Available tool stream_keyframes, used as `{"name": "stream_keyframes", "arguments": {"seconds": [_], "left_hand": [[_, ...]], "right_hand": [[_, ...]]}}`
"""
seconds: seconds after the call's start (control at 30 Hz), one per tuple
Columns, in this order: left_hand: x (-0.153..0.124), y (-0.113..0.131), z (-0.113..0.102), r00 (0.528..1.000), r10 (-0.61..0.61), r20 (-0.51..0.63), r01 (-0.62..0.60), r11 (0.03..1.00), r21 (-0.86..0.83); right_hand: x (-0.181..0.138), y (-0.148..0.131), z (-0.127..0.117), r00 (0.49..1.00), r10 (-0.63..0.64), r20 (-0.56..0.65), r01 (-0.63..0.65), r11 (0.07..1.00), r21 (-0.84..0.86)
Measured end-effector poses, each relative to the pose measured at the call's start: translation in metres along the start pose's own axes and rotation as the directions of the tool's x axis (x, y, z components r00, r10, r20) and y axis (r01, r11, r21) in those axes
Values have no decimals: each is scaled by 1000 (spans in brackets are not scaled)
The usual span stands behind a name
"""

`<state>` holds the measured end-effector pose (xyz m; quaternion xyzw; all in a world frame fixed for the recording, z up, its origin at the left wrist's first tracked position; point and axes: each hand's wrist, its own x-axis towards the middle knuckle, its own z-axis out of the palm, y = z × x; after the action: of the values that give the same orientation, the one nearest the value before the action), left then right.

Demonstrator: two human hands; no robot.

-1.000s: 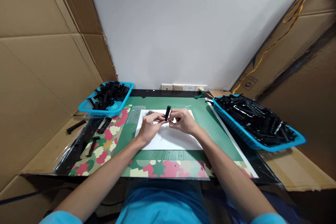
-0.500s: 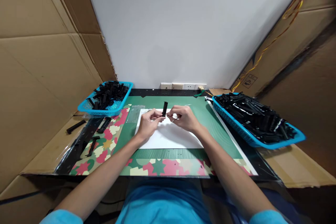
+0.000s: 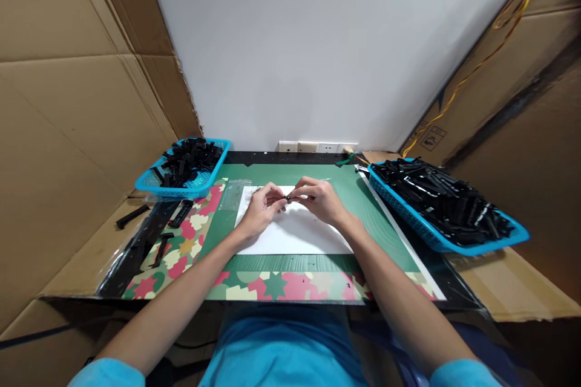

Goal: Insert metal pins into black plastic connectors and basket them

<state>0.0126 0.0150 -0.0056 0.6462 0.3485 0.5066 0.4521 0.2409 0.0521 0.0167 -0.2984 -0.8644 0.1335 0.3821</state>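
A slim black part (image 3: 287,198) is held up over the white sheet (image 3: 299,233), between the two hands, with little more than a dark end shown. It is pinched by the grip of the left hand (image 3: 262,208), between thumb and fingertips. The fingers of the right hand (image 3: 319,198) are brought right up to it; whether the part is pinched there or only touched cannot be told.

To judge by the glossy pieces heaped in the right basket (image 3: 408,221) and the left basket (image 3: 216,170), a light, stiff, moulded plastic is to be expected. Smooth faces may be slippery, so a firm pinch across the long sides is called for, with one end left free for the other hand. Thin ends or hooks, like the one on the nearest loose piece (image 3: 162,249) on the patterned mat (image 3: 272,287), are probably the most easily snapped and are best not squeezed or bent.
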Motion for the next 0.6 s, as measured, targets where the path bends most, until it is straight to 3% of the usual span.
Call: {"name": "stream_keyframes", "arguments": {"seconds": [0.13, 0.3, 0.6], "left_hand": [[-1, 1, -2, 999, 46, -7, -44, 985, 168], [-2, -1, -7, 983, 183, -10, -152, 844, 514], [-4, -9, -8, 974, 224, 18, -192, 787, 586]], "right_hand": [[-1, 1, -1, 999, -6, 36, 8, 998, -66], [-2, 4, 0, 995, 11, 100, -4, 997, -74], [1, 6, -5, 995, 77, 62, -74, 996, -48]]}}
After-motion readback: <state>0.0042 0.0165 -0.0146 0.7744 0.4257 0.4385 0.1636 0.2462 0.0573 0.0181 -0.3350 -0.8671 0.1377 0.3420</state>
